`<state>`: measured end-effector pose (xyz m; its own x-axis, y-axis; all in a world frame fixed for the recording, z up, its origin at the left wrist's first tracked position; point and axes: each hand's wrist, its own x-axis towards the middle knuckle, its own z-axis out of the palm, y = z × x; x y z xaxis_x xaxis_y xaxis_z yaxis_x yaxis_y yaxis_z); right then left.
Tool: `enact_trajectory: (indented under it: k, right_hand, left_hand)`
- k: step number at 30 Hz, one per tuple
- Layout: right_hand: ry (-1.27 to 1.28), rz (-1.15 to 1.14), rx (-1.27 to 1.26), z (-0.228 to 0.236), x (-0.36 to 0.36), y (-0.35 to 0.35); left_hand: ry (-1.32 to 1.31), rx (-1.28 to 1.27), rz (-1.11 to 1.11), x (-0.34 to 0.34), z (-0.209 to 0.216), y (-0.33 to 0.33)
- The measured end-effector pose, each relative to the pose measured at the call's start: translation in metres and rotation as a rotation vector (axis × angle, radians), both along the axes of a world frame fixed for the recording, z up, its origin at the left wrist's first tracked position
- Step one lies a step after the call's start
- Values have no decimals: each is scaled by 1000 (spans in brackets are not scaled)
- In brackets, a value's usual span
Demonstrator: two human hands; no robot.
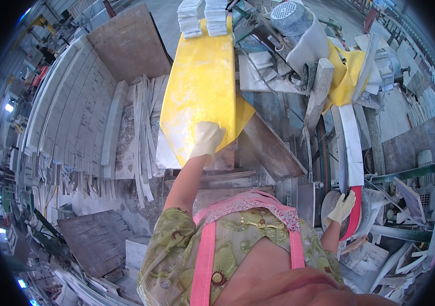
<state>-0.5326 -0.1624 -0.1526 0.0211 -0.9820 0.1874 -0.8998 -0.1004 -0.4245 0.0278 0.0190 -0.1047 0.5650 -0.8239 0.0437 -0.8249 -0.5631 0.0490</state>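
Observation:
My left hand, in a pale glove, rests on the yellow sheet in front of me. Its fingers are curled under, and anything inside them is hidden. The wet-looking sheet drapes over a long bench and hangs past its right side. To my right, my right hand, also gloved, has its fingers stretched out beside a red belt. Those fingertips lie close to the near end of a white stone strip; whether they touch it I cannot tell.
Two stacks of white stone pieces stand on the bench's far end. Long grey strips are piled at left by a brown board. A motor and a yellow cloth sit at far right. Offcuts surround the machine.

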Motion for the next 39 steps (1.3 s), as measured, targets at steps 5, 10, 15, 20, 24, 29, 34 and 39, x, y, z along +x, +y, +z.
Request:
enact_trajectory:
  k: [5,10,15,20,24,29,34,39]
  right_hand:
    - [48,-33,25,-1,-2,-4]
    - [3,67,-106,0,1,1]
    - [100,-32,-139,-10,-5,-7]
    - [139,-101,-223,-28,-13,-10]
    - [84,-103,-148,-25,-14,-3]
    - [220,60,-142,18,-27,-5]
    - [436,195,-154,40,-26,-45]
    - [537,225,-83,21,-19,-87]
  left_hand:
    - [-12,32,15,1,-3,-2]
    - [-47,-12,-81,5,-16,2]
    - [-368,163,-284,12,-14,13]
    - [-40,109,-23,10,-2,2]
    - [-106,41,-58,4,2,2]
    - [-106,19,-61,4,1,1]
    - [-169,202,7,12,-8,-6]
    - [-157,135,-9,11,-12,-1]
